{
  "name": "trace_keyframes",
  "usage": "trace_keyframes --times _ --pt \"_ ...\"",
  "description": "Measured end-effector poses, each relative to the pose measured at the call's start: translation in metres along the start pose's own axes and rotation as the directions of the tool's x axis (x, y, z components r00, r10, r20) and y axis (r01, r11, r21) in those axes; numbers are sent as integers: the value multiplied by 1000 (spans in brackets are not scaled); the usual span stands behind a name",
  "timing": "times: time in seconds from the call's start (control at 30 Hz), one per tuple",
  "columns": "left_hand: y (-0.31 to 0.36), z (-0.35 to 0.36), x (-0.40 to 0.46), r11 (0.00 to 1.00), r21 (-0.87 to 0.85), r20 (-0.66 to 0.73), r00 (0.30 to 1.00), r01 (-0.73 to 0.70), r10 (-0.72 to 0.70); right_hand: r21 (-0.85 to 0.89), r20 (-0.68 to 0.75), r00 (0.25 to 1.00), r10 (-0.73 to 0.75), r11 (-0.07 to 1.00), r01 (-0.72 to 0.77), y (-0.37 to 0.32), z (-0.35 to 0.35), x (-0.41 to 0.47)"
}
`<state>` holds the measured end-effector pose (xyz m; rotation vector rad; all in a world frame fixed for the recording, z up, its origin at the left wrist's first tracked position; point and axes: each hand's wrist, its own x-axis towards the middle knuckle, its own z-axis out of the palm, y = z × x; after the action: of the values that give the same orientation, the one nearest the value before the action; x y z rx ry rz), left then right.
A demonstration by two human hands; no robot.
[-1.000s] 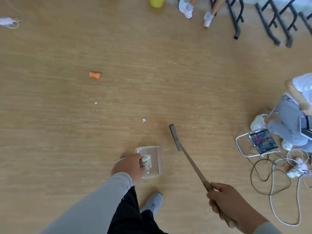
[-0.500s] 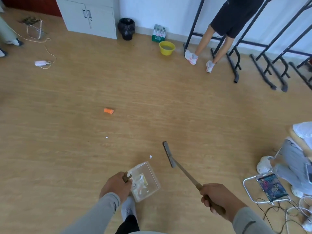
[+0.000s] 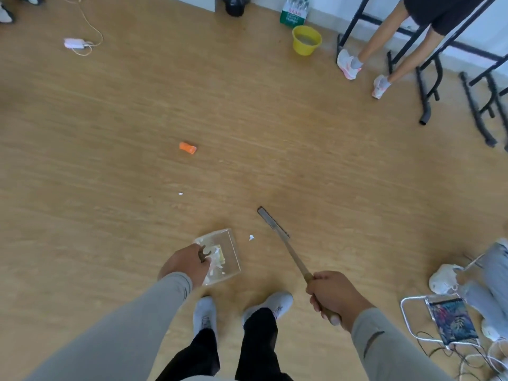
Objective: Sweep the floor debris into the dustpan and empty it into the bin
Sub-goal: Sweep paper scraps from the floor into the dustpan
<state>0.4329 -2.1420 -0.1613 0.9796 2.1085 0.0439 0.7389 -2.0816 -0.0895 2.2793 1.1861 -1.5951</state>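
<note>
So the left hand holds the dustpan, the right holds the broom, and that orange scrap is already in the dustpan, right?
Not quite. The orange scrap lies on the bare floor, well away from the dustpan. The head view shows it. Left hand and right hand are as you said.

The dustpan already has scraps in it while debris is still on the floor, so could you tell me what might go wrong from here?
1. The clear dustpan, held by the left hand, already carries scraps; tilting it could spill them.
2. The small white scrap beside it may flick away if the broom, gripped by the right hand, sweeps hard.
3. The orange piece lies farther off and could be missed.
</note>
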Motion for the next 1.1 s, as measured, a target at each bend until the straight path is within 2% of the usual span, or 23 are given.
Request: trace_keyframes --times 0.13,0.27,0.37,0.47,0.5,0.6,0.7,0.8,0.9,1.03,1.1 --pt "6 7 12 998 60 -18 1000 6 -5 -175 35 999 -3 985 9 -3 18 30" --pt "17 12 17 995 97 -46 999 9 -5 -323 161 986 38 946 16 3 38 22" --pt "18 11 22 995 103 -60 998 5 1 -201 252 961 115 978 -64 12 20 15" --pt "15 6 26 997 81 -74 997 2 4 30 243 961 135 989 -146 16 -21 5" --pt "13 4 28 997 74 -79 997 0 6 60 244 962 127 988 -146 15 -31 -1" --pt "12 2 30 997 76 -75 997 -6 12 16 228 969 97 995 -103 13 -37 -4" --pt "17 3 30 997 76 -78 997 -16 22 -51 182 981 72 997 -64 11 -16 9" --pt "19 3 31 997 79 -82 996 -21 28 -77 207 976 67 996 -52 3 8 19" --pt "14 0 34 997 80 -81 996 -15 22 -28 268 958 102 995 -98 0 4 19" --pt "10 2 31 997 80 -63 998 -18 23 107 262 953 152 977 -185 10 -30 9" --pt "11 3 30 996 83 -53 998 -18 23 112 260 954 150 976 -184 13 -33 2"
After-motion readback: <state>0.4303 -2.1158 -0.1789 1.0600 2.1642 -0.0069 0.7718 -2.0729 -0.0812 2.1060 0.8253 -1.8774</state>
